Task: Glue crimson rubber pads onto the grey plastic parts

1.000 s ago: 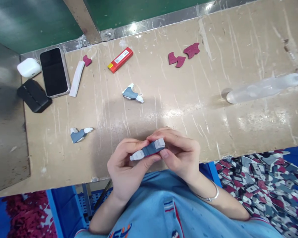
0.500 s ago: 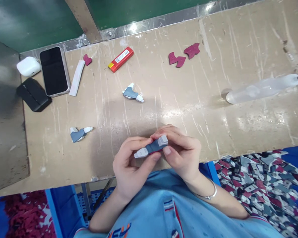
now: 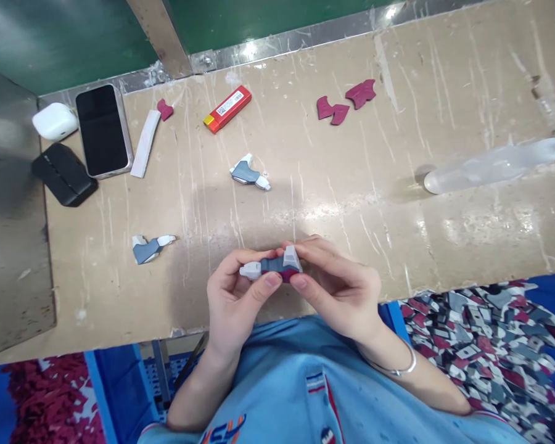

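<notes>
Between both hands, over the table's front edge, is a small grey, blue-grey and maroon plastic part (image 3: 272,266). My left hand (image 3: 235,296) grips its left half with thumb and fingers, the light grey tip poking out. My right hand (image 3: 342,290) pinches the right end, near an upright light grey block; the maroon piece shows along the near side. Two similar blue-grey and white parts lie on the table, one ahead of my hands (image 3: 250,172) and one to the left (image 3: 148,250). The fingers behind the held part are partly hidden.
On the table (image 3: 398,240) lie maroon pieces (image 3: 340,113), a red-yellow stick (image 3: 227,108), a white strip (image 3: 145,145), a phone (image 3: 104,129), a white case (image 3: 55,121), a black case (image 3: 65,174) and a translucent bottle (image 3: 485,169). Bins of parts (image 3: 485,345) and maroon pieces (image 3: 50,401) flank me below.
The held part has turned to lie more level, its grey block now standing up and more maroon showing. Both hands have shifted slightly and their thumbs have come closer together.
</notes>
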`<state>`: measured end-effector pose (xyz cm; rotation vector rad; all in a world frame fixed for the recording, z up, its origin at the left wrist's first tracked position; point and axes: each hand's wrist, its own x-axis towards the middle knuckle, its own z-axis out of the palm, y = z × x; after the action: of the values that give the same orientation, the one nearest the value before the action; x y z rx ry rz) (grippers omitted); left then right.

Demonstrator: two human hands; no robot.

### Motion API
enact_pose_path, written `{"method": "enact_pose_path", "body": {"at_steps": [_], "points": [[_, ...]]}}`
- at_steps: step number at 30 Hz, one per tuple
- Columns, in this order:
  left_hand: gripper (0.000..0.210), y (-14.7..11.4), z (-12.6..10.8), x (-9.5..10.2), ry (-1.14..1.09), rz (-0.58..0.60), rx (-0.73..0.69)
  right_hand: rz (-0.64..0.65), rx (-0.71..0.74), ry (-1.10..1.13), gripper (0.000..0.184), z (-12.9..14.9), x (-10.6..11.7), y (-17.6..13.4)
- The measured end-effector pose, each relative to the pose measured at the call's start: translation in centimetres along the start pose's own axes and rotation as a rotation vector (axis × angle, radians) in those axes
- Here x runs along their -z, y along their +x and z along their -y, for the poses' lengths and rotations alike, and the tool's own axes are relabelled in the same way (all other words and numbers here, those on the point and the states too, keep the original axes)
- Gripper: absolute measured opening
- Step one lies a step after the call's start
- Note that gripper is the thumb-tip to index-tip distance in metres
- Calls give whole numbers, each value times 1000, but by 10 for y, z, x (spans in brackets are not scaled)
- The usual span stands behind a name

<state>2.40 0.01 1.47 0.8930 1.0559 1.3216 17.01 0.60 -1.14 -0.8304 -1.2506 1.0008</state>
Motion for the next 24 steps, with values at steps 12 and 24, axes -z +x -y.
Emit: {"method": "enact_pose_path", "body": {"at_steps": [12,24], "points": [[31,1,-22,-4,121,9,142,120,-77,-35,33,11,17,12],[25,0,-10,6,382,117,-146,91,-5,-153,37,5,13,1]]}}
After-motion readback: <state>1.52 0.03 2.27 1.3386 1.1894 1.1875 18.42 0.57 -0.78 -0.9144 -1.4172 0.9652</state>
